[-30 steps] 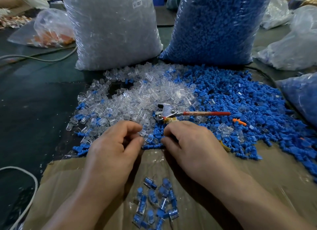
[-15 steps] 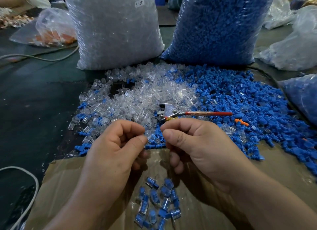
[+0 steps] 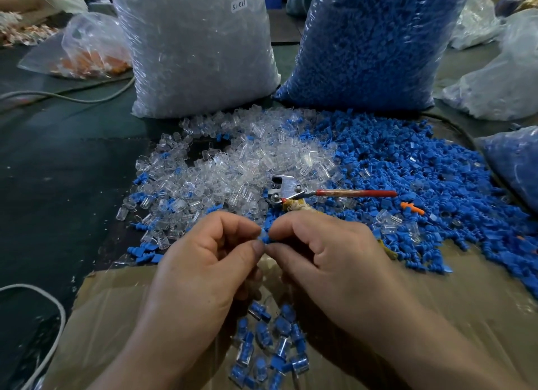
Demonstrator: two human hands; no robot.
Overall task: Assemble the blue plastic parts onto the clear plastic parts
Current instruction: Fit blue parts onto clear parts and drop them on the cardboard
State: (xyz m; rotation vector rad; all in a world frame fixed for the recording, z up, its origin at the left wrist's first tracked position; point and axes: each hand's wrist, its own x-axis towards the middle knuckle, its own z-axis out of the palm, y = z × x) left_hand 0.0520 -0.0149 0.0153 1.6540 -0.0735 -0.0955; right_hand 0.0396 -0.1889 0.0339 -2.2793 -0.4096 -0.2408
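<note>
White cable (image 3: 55, 311) looped at the lower left edge on the dark table (image 3: 58, 171). Upper left: thin clear bag of orange bits (image 3: 93, 51). Next right stood a tall clear sack of clear plastic parts (image 3: 198, 54), then a tall sack of blue plastic parts (image 3: 369, 46) at top centre-right. Below them a loose pile of clear plastic parts (image 3: 233, 168) ran into a loose pile of blue plastic parts (image 3: 422, 180) on the right. A metal tool with a red handle (image 3: 320, 192) lay where the piles met.

Centre frame: left hand (image 3: 203, 270), fingers curled, pinched a small blue plastic part (image 3: 264, 237) with thumb and forefinger. Right hand (image 3: 329, 261), also curled, pinched the same part from the other side. Could not tell if a clear piece was in there. Under the hands, assembled blue-and-clear pieces (image 3: 270, 349) lay on a brown cardboard sheet (image 3: 465, 302).
</note>
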